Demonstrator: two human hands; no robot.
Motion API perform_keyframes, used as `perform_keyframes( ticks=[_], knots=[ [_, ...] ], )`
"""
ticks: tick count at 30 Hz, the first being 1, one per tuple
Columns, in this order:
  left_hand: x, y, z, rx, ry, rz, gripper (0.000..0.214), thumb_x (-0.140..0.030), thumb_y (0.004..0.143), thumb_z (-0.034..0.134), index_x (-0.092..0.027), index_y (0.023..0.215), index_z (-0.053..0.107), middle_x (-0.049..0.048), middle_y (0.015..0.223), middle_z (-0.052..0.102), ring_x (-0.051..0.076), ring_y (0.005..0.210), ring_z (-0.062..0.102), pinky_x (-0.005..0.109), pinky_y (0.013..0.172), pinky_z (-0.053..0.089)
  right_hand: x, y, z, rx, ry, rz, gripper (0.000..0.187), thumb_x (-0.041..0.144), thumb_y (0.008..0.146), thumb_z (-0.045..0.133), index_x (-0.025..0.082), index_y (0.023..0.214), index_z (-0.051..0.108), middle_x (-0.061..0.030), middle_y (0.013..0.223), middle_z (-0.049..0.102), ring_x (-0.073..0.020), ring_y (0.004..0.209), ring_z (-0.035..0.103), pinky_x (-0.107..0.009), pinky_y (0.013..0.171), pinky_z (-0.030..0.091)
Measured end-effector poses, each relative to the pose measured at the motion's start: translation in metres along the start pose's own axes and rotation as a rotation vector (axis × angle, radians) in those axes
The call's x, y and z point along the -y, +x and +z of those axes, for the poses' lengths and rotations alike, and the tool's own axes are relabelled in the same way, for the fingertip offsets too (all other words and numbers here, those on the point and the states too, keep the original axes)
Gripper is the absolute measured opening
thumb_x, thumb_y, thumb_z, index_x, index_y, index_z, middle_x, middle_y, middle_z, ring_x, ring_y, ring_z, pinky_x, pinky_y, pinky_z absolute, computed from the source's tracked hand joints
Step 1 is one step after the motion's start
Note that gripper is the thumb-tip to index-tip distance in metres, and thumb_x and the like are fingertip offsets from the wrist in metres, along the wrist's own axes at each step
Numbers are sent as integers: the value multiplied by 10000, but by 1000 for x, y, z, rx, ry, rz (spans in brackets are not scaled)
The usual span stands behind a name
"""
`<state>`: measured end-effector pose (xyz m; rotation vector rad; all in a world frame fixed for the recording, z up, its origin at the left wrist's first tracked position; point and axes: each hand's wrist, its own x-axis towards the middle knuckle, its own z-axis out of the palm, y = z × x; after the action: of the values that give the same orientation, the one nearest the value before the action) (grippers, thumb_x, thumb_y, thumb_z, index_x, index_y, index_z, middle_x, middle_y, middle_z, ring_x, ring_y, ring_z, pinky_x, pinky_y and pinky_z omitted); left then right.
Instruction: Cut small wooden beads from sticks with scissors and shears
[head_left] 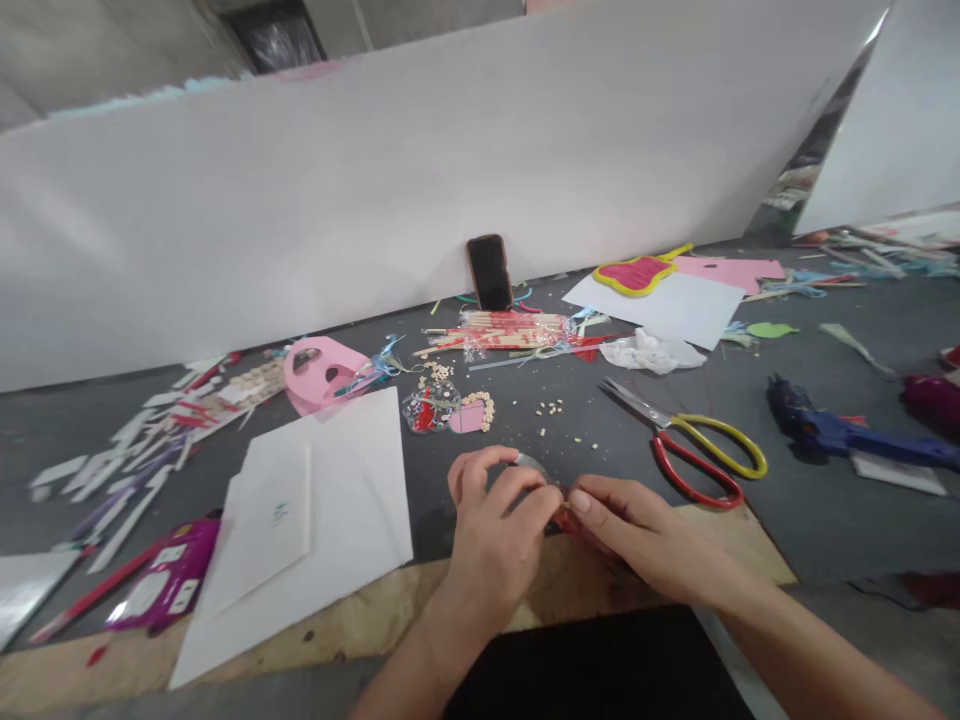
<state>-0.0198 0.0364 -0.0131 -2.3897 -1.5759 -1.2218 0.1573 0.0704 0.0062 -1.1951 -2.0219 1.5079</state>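
Note:
My left hand (499,520) and my right hand (645,525) meet at the front edge of the table, thumbs and fingertips pinched together. Between them shows a small red piece (564,520), mostly covered by the fingers, so its kind is unclear. A curved silvery thing (532,465) pokes out beyond my left fingers; I cannot make out what it is. Scissors (660,418) with one red and one yellow handle lie just beyond my right hand. Small pale beads (551,408) are scattered ahead of my hands, near a pink piece (469,415) edged with beads.
White sheets (360,500) and a purple packet (172,575) lie left, below a pink cutout (319,375). A phone (490,272) leans on the white board behind bundled sticks (510,332). Crumpled tissue (651,352) and a blue glue gun (847,430) are to the right.

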Motion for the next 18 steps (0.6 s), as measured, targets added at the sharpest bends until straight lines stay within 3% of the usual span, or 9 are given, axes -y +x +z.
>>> perform_keyframes(
  ticks=[4,8,14,18],
  knots=[
    [-3,4,0,5,-75,61,243,-62,830,515,-241,764,666,11,780,690,240,1000,503,434,903,358,-12,3,8,43,325,-23,412,524,909,466,199,662,404,63,614,332,-85,554,269,-222,471,231],
    [-7,7,-1,53,-248,-21,204,-80,829,517,-223,734,627,11,724,661,211,902,528,408,897,393,-20,2,11,53,533,-65,423,545,883,494,205,652,394,77,567,296,-78,508,232,-227,446,194],
    [-7,9,1,350,-464,-207,153,-224,886,507,-198,752,576,21,755,614,217,944,516,390,883,381,-20,-2,4,35,435,-41,421,513,878,531,190,633,417,68,579,323,-77,531,256,-224,455,190],
    [-4,8,7,385,-612,-342,230,-294,888,508,-190,690,558,17,743,564,186,837,523,339,810,397,-20,-2,0,29,313,-16,410,530,885,500,187,666,451,64,590,348,-81,543,295,-219,463,222]
  ],
)
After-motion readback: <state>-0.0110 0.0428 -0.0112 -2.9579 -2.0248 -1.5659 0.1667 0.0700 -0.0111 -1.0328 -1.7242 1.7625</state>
